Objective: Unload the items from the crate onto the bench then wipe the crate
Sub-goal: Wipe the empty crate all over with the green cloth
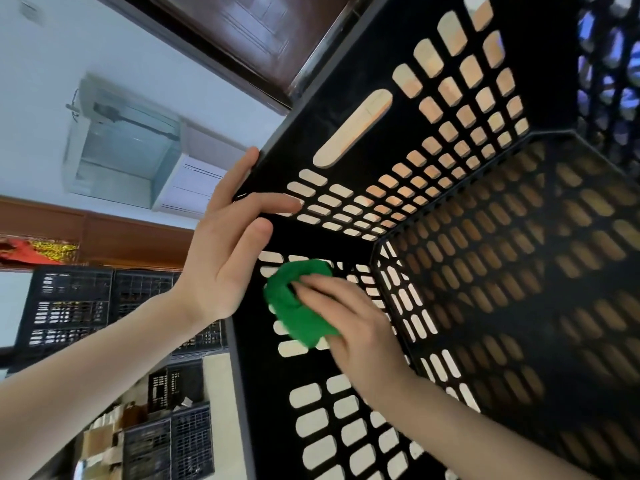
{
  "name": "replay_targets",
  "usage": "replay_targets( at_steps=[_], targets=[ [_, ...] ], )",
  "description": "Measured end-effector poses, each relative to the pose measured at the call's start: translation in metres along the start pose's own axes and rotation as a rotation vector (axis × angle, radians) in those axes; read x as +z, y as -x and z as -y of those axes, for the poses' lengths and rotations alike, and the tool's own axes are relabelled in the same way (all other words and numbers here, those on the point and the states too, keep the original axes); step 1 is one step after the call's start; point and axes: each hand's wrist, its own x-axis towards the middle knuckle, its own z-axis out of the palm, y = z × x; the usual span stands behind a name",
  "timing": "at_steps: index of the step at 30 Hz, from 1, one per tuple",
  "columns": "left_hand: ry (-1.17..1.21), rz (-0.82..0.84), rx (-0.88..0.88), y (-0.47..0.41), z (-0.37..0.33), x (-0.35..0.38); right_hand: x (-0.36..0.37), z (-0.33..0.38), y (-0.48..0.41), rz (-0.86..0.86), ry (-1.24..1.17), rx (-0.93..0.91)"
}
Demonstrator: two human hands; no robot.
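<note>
A big black slotted crate (346, 140) fills the right of the head view, tilted so I look into its empty inside. My left hand (225, 258) holds the crate's rim at the corner, thumb inside against the wall, fingers along the outer edge. My right hand (349, 323) reaches into the crate and presses a crumpled green cloth (298, 303) against the near inner wall, fingers curled over the cloth. The cloth's underside is hidden by the hand.
Several other black crates (72, 310) stand stacked at the left, with cardboard boxes (104, 441) below them. A glass tank (117, 147) on a white cabinet stands by the white wall. A dark wooden door (249, 32) is at the top.
</note>
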Motion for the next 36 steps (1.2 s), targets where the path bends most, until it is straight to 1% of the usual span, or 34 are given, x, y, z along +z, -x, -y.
replay_targets(
  at_steps=[3,6,8,10,12,15,16,18,20,21,25,27,29,31,32,36],
  targets=[
    [0.007,0.016,-0.032,-0.001,-0.001,0.001,-0.013,-0.039,0.011,-0.005,0.108,0.190],
    [-0.004,0.025,-0.060,-0.001,0.000,0.002,-0.027,-0.064,0.021,0.029,0.220,0.377],
    [-0.002,0.030,-0.073,-0.001,0.000,0.002,-0.027,-0.063,0.018,0.034,0.247,0.421],
    [-0.003,0.034,-0.079,-0.001,0.000,0.002,-0.024,-0.044,0.009,-0.001,0.204,0.446],
    [-0.010,0.038,-0.075,-0.001,0.000,0.002,-0.018,-0.011,0.001,-0.042,0.142,0.368],
    [-0.011,0.049,-0.062,-0.001,0.000,0.001,-0.005,0.047,0.002,-0.053,0.014,0.078],
    [-0.009,0.051,-0.059,0.000,0.000,0.001,-0.001,0.058,0.005,-0.056,-0.022,0.002],
    [-0.011,0.054,-0.055,0.001,0.001,0.000,0.000,0.058,0.011,-0.077,-0.046,-0.086],
    [-0.015,0.051,-0.056,0.002,0.001,0.000,-0.005,0.031,0.021,-0.070,0.031,-0.098],
    [-0.014,0.049,-0.058,0.002,0.002,0.000,-0.010,0.013,0.028,-0.049,0.084,-0.058],
    [0.002,0.034,-0.069,0.002,0.002,0.002,-0.038,-0.045,0.056,0.031,0.243,0.293],
    [0.008,0.025,-0.066,0.002,0.003,0.003,-0.042,-0.051,0.061,0.043,0.287,0.349],
    [0.013,0.027,-0.064,0.001,0.003,0.003,-0.038,-0.042,0.056,-0.001,0.278,0.372],
    [0.016,0.034,-0.064,0.001,0.003,0.003,-0.029,-0.019,0.050,-0.049,0.220,0.344],
    [0.014,0.031,-0.063,0.002,0.004,0.003,-0.025,-0.002,0.048,-0.065,0.171,0.281],
    [-0.003,0.034,-0.050,0.002,0.004,0.003,-0.010,0.062,0.052,-0.099,-0.031,-0.069]
  ],
)
